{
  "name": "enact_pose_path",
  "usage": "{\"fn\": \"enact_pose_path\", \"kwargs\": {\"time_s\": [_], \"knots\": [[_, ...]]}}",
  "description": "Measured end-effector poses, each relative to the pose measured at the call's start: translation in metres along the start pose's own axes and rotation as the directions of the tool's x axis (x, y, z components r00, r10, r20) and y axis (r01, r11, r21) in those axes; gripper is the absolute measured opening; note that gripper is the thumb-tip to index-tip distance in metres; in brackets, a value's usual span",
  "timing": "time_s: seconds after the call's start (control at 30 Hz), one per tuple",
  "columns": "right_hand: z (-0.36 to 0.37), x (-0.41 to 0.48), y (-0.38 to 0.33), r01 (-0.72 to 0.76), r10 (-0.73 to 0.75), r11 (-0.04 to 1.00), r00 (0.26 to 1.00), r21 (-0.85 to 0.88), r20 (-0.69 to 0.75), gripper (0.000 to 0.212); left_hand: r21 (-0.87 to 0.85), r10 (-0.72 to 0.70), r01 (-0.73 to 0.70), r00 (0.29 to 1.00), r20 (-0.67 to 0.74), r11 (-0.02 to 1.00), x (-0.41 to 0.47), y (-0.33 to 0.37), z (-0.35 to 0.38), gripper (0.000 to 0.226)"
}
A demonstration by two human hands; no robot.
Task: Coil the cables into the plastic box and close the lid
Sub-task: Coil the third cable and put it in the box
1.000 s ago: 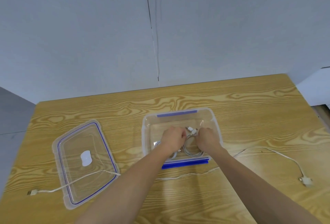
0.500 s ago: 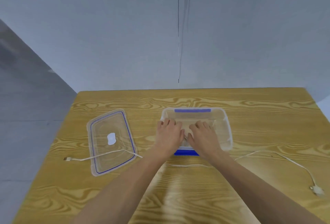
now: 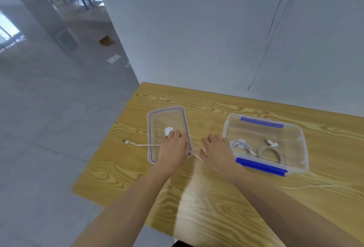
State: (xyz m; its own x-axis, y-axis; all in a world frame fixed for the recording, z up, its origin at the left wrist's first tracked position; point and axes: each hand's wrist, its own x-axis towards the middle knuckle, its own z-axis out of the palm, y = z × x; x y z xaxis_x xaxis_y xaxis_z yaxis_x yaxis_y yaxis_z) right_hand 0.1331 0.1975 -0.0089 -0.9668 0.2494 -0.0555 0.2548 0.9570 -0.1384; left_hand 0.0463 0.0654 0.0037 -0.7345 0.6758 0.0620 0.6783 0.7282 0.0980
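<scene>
The clear plastic box (image 3: 295,128) with blue clips stands right of centre on the wooden table. Two coiled white cables lie inside it, one at the left (image 3: 241,145) and one in the middle (image 3: 270,153). The clear lid (image 3: 167,116) with a blue seal lies flat to the box's left. A loose white cable (image 3: 137,144) with a USB plug runs across the lid. My left hand (image 3: 173,148) lies palm-down on the lid over that cable, fingers stretched forward. My right hand (image 3: 216,152) hovers between lid and box with fingers spread, holding nothing.
Another stretch of white cable (image 3: 315,186) trails over the table at the right, in front of the box. The table's left edge (image 3: 110,132) is close to the lid, with grey floor beyond. A white wall stands behind the table.
Both hands have come out of the box and moved left; the left one is now on the lid. The head has turned left, so the box sits further right in view.
</scene>
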Motion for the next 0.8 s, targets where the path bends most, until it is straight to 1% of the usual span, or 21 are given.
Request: {"fn": "enact_pose_path", "kwargs": {"time_s": [0.07, 0.13, 0.23, 0.3, 0.33, 0.4, 0.43, 0.5, 0.57, 0.63, 0.73, 0.8], "knots": [[0.006, 0.012, -0.015, 0.015, -0.015, 1.0, 0.999, -0.006, 0.046, 0.033, -0.004, -0.035, 0.035, 0.999, 0.012, 0.999, -0.007, -0.028, 0.002, 0.014], [0.011, 0.022, -0.026, 0.022, -0.018, 0.999, 0.997, -0.048, 0.081, 0.036, 0.005, -0.059, 0.059, 0.998, 0.031, 0.998, -0.013, -0.056, 0.007, 0.017], [0.02, 0.036, -0.039, 0.029, -0.018, 0.995, 0.994, -0.094, 0.112, 0.035, -0.005, -0.102, 0.102, 0.992, 0.075, 0.995, -0.017, -0.094, 0.016, 0.025], [0.025, 0.045, -0.049, 0.037, -0.02, 0.991, 0.992, -0.126, 0.128, 0.03, -0.015, -0.132, 0.134, 0.986, 0.104, 0.991, -0.016, -0.116, 0.02, 0.025], [0.028, 0.049, -0.054, 0.035, -0.015, 0.987, 0.992, -0.158, 0.123, 0.026, -0.012, -0.144, 0.147, 0.982, 0.119, 0.989, -0.015, -0.126, 0.023, 0.025], [0.036, 0.059, -0.064, 0.023, -0.012, 0.985, 0.998, -0.172, 0.064, 0.019, -0.001, -0.166, 0.168, 0.973, 0.158, 0.986, -0.013, -0.146, 0.03, 0.025], [0.041, 0.064, -0.068, 0.025, -0.017, 0.986, 0.998, -0.167, 0.053, 0.02, -0.003, -0.177, 0.18, 0.968, 0.181, 0.984, -0.013, -0.154, 0.033, 0.026], [0.053, 0.072, -0.075, 0.03, -0.019, 0.986, 0.997, -0.166, 0.071, 0.02, 0.001, -0.189, 0.194, 0.957, 0.219, 0.981, -0.012, -0.17, 0.04, 0.028], [0.062, 0.078, -0.082, 0.031, -0.004, 0.985, 0.987, -0.169, 0.161, 0.018, 0.016, -0.193, 0.195, 0.95, 0.246, 0.981, -0.013, -0.182, 0.048, 0.031], [0.069, 0.082, -0.087, 0.038, 0.001, 0.984, 0.976, -0.173, 0.22, 0.025, 0.021, -0.196, 0.198, 0.942, 0.274, 0.98, -0.013, -0.192, 0.054, 0.037], [0.074, 0.084, -0.089, 0.035, 0.004, 0.983, 0.977, -0.179, 0.213, 0.028, 0.011, -0.188, 0.192, 0.939, 0.289, 0.981, -0.01, -0.203, 0.061, 0.041], [0.077, 0.087, -0.088, 0.021, 0.018, 0.984, 0.976, -0.175, 0.217, 0.028, 0.027, -0.179, 0.179, 0.937, 0.3, 0.983, -0.008, -0.207, 0.066, 0.039]]}}
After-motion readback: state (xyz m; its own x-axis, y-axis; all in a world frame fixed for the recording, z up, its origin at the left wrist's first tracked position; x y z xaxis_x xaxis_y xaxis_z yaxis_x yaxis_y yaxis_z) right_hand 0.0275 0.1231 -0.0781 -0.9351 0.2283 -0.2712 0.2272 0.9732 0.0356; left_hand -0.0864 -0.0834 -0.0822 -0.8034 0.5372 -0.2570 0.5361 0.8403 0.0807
